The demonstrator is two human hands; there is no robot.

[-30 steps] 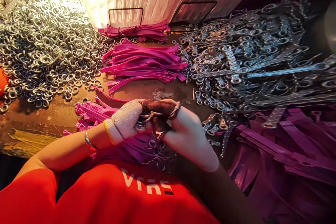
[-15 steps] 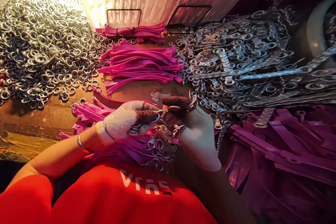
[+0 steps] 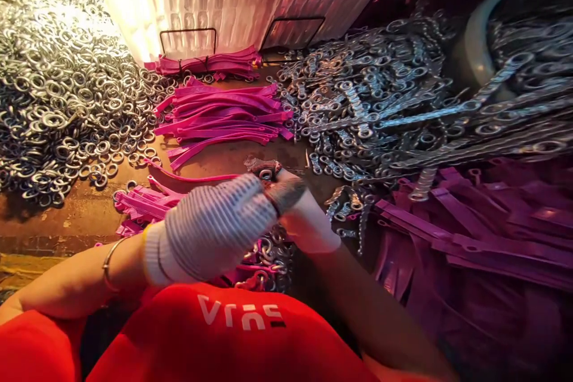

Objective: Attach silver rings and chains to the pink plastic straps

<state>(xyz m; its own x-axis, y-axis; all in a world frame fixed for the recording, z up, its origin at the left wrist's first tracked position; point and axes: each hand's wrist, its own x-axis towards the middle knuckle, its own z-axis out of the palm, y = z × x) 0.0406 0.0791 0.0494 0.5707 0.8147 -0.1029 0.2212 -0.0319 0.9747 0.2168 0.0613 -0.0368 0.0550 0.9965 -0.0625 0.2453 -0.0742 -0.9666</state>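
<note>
On a worn counter (image 3: 62, 221) heaped with metal rings (image 3: 58, 107), gloved left hand (image 3: 215, 230) and right hand (image 3: 304, 218) meet, pinching one small ring (image 3: 265, 174) near pink straps (image 3: 224, 116).

Small metal ring (image 3: 265, 174) pinched between gloved fingertips of both hands, above brown worktable; details blurred.
</note>
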